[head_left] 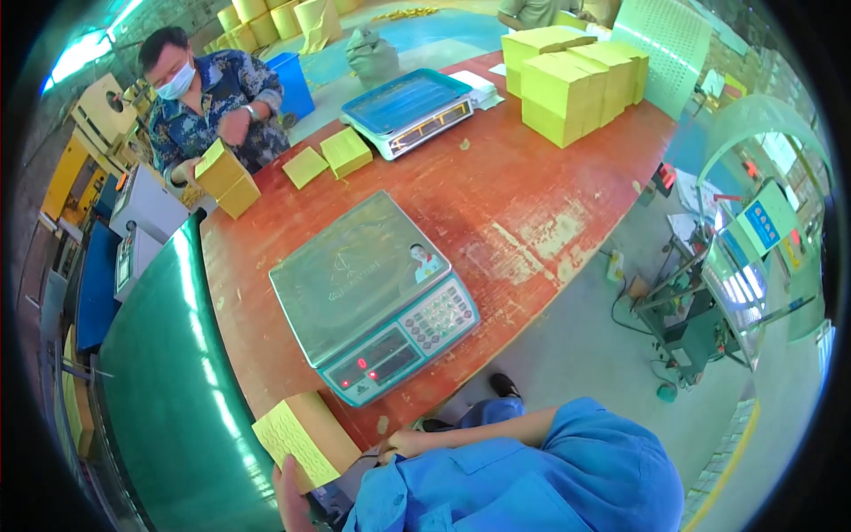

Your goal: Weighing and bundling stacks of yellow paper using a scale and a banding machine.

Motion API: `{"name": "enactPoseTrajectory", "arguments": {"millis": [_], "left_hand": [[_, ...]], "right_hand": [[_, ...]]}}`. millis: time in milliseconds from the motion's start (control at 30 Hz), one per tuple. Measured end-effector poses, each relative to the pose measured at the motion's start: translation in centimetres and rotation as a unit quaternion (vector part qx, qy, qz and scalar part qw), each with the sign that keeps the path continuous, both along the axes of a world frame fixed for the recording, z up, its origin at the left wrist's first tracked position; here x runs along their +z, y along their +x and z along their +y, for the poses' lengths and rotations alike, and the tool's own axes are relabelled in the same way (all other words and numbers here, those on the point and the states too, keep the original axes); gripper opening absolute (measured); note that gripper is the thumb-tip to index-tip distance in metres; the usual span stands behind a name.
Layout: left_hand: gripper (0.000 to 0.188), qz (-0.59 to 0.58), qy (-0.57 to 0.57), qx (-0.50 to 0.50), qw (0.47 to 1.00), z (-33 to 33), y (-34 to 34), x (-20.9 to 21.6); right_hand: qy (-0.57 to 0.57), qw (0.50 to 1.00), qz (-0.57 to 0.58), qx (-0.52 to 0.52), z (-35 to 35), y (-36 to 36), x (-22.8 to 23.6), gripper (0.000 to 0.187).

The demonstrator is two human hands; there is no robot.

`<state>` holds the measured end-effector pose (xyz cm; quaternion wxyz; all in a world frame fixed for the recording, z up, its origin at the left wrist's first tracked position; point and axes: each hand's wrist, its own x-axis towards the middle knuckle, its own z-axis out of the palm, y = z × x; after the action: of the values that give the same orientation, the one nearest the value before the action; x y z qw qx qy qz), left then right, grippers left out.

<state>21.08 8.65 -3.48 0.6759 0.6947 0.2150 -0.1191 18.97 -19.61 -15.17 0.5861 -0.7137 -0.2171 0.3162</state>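
Observation:
A thick stack of yellow paper (306, 439) with a wavy face stands at the near left table corner, beside the green belt. My left hand (291, 498) grips its near left side, fingertips pressed against the paper. To the right of that stack, my right hand (403, 443) is low at the table edge with its fingers curled in; what they hold, if anything, is hidden. Just beyond lies a digital scale (363, 266) with a flat bare pan, its keypad and lit red display facing me.
Across the red table (496, 213), a masked co-worker (213, 97) holds another yellow stack (226, 182). Two low yellow blocks (346, 152) lie near a second scale (408, 102). Yellow stacks (576, 89) fill the far right corner. A green conveyor belt (182, 381) runs along the left.

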Motion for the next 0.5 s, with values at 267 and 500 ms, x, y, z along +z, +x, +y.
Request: {"name": "enactPoseTrajectory", "arguments": {"millis": [267,500], "left_hand": [[0.051,-0.04,-0.068,0.078,0.994,-12.2,-8.1,2.0],[0.059,-0.006,-0.19,0.179,0.965,-23.8,-13.8,3.9]], "right_hand": [[0.238,0.851,0.468,-0.008,-4.0,-0.8,1.4,0.06],[0.255,0.841,0.475,0.043,-13.1,-1.6,5.8,0.056]]}}
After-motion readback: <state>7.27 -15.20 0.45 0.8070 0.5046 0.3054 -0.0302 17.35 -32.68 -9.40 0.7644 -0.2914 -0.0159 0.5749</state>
